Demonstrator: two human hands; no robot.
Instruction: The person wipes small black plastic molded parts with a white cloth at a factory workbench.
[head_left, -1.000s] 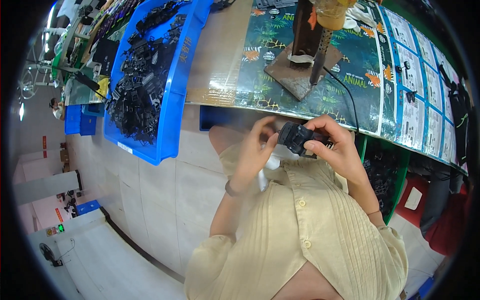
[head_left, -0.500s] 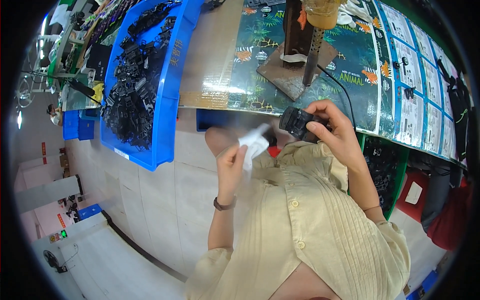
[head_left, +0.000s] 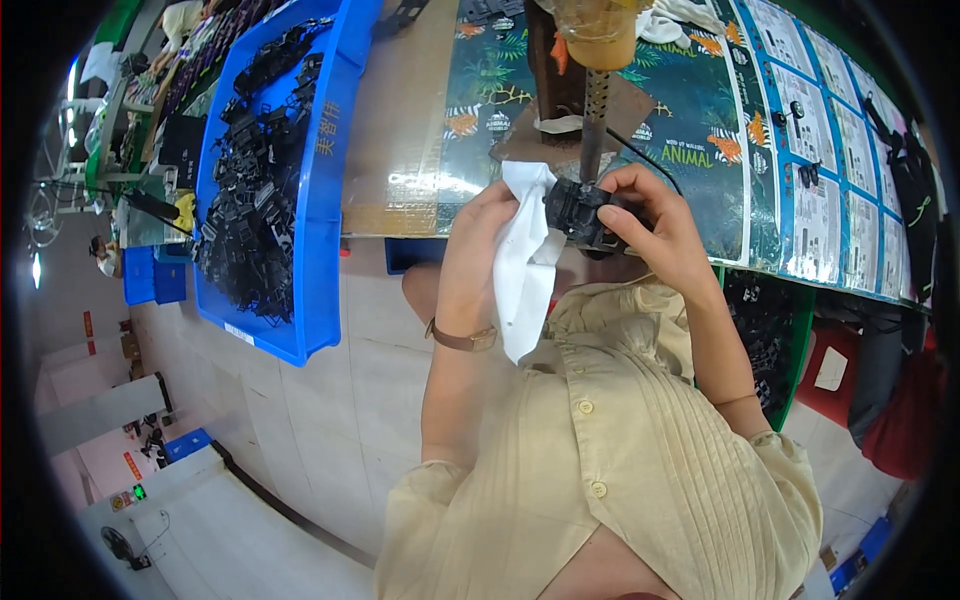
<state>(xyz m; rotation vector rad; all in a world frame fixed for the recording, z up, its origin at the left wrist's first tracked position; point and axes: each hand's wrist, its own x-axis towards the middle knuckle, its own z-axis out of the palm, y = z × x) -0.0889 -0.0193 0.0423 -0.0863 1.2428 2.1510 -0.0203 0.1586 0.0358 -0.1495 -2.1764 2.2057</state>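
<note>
A black plastic part is gripped between the thumb and fingers of my right hand, just below the tip of an upright metal rod. My left hand is closed on a white cloth, which hangs down with its upper end against the left side of the black part. Whether it is cloth or thick paper is hard to tell. The cloth hides some of the left fingers. Both hands are over the table's near edge, in front of my lap.
A blue bin full of black plastic parts stands on the left. Behind the rod is a brown metal stand on a patterned table cover. A dark cable curves rightward. Printed sheets lie at right; a red stool is below.
My left hand has moved up and right, bringing the white cloth against the black part. My right hand has raised the part slightly, closer under the rod. The view has shifted a little.
</note>
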